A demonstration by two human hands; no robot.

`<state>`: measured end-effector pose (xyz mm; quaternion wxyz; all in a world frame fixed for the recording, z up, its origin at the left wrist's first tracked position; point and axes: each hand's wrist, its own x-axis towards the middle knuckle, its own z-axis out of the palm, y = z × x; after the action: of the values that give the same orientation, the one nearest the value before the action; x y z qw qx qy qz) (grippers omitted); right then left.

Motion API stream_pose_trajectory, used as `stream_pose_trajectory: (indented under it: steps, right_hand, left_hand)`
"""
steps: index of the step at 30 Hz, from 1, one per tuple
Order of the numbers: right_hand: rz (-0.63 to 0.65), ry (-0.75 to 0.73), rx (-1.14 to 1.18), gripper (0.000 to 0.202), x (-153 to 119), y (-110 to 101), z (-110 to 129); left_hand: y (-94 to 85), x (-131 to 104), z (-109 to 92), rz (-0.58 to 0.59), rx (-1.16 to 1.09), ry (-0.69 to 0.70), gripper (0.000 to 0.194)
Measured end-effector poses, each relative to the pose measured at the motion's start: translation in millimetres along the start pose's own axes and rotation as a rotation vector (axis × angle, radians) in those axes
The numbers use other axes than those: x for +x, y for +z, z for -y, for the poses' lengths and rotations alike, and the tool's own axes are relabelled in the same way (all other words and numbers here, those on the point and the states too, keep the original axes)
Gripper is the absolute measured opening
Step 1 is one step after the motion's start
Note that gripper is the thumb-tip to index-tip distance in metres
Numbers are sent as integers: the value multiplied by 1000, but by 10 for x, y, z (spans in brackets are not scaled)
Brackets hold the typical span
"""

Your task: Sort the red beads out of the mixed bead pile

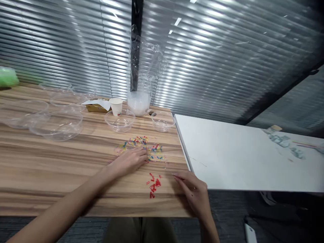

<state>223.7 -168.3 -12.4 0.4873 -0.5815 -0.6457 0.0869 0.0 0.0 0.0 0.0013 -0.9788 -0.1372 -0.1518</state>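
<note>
A spread of small mixed-colour tube pieces (156,148), red, blue, yellow and clear, lies on the wooden table. My left hand (133,159) rests at its near side, fingers curled down among the pieces; whatever its fingertips grip is hidden. Closer to the front edge is a loose group of red tube pieces (153,186). To the right of that group, my right hand (193,187) hovers low over the wood with thumb and forefinger pinched together. Anything in that pinch is too small to make out.
Clear plastic bowls (163,122) stand behind the pieces, with several more at the left. A paper cup (116,106), a cardboard box (98,106) and a bagged stack of white bowls (138,103) line the back. A white table (227,152) adjoins on the right.
</note>
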Motion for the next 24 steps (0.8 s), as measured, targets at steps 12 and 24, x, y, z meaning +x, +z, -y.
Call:
stream_pose_trajectory:
  steps: [12, 24]
  right_hand:
    - [106, 70, -27, 15, -4, 41, -39]
    - [92, -89, -74, 16, -11, 60, 40]
  left_hand:
    - [87, 12, -126, -48, -24, -17, 17]
    - [157, 47, -239, -112, -54, -28, 20]
